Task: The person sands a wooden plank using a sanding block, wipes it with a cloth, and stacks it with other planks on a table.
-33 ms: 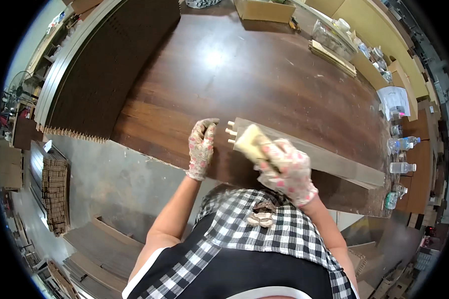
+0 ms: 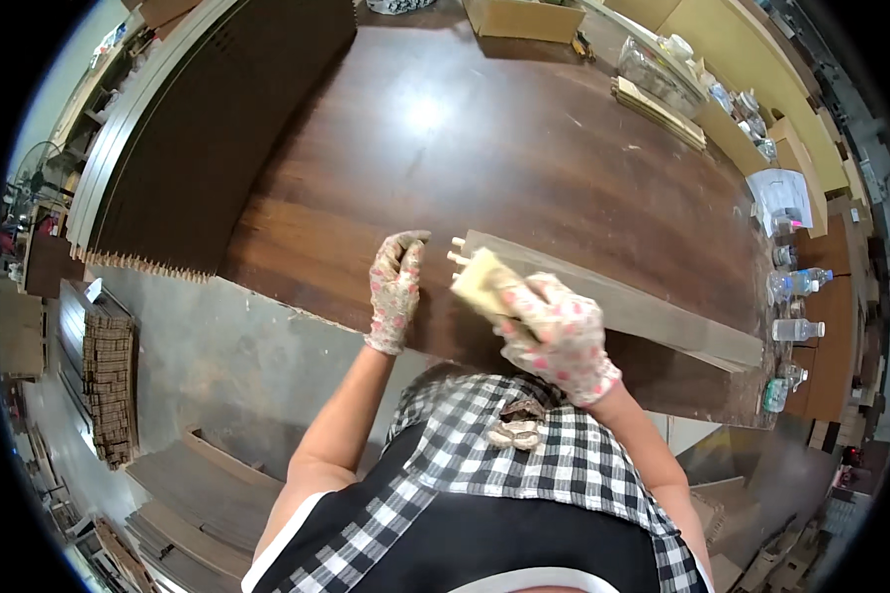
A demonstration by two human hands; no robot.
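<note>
My right hand [image 2: 561,338], in a white glove with pink spots, grips a pale yellow sponge-like block [image 2: 481,281]. It holds the block over the left end of a narrow grey-brown board [image 2: 653,308], hiding part of that end. Whether the block touches the board I cannot tell. Light wooden dowels [image 2: 457,257] stick out of the board's left end. Left of these dowels, my gloved left hand [image 2: 396,292] is loosely curled above the near edge of the brown table [image 2: 346,227]. Its thumb and fingers point right, and nothing shows between them.
Dark panels [image 2: 218,128] stand stacked at the table's left. Thin wooden strips [image 2: 660,114] and a cardboard box [image 2: 527,20] lie toward the back. Plastic bottles [image 2: 799,333] line the right edge. Bundled boards [image 2: 109,385] stand on the floor at left.
My right hand and the yellow block have shifted slightly left. My left hand has moved a little left and up.
</note>
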